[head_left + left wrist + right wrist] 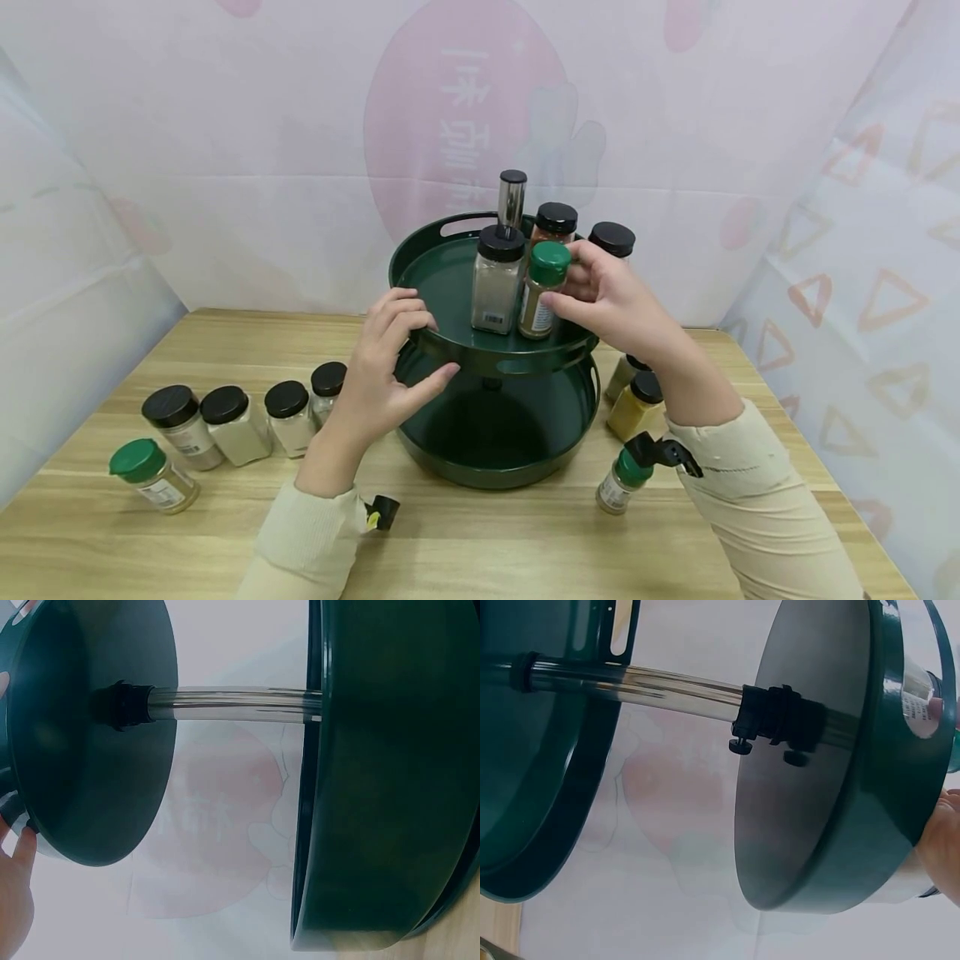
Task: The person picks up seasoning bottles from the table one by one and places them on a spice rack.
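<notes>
A dark green two-tier turntable rack stands in the middle of the table. On its upper tray (442, 279), my right hand (618, 304) holds a green-capped spice jar (536, 310) between thumb and fingers. Right beside that jar is a square black-capped jar (495, 292), near the chrome post (512, 198). Behind them are a black-capped jar of red spice (556, 218) and another black-capped jar (612, 239). My left hand (375, 379) grips the upper tray's front left rim, its fingers over the edge and its thumb outside. The left wrist view shows that thumb (27, 851) against the rim.
Below is the lower tray (491, 429), joined by a metal pole (679, 691). On the left stand several black-capped jars (238, 429) and a green-capped jar (161, 483). To the right are a yellow spice jar (636, 412) and a small green-capped jar (615, 493).
</notes>
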Demonstrator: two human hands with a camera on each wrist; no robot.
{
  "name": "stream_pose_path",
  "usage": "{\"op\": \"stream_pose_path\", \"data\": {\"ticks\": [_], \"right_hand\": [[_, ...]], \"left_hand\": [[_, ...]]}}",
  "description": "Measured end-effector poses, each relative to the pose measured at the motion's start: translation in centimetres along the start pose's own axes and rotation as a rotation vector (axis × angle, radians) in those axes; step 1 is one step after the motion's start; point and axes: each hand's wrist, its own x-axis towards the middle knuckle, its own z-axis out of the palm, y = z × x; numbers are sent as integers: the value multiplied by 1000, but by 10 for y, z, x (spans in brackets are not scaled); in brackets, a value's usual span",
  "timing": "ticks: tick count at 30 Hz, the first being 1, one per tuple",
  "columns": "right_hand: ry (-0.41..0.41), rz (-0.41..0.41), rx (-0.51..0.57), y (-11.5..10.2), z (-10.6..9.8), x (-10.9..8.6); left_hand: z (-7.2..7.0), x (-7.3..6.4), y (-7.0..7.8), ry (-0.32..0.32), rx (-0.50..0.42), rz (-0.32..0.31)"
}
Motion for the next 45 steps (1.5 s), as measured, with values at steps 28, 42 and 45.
{"op": "stream_pose_path", "data": {"ticks": [28,42,45], "right_hand": [[14,-42,33,-1,1,-1],[57,-78,45,3,-8,-18],[60,-82,46,4,-11,-22]], "left_hand": [[-2,0,-1,-5,2,-11],[-1,0,-1,-7,5,-14],[-2,0,-2,-8,7,-20]]}}
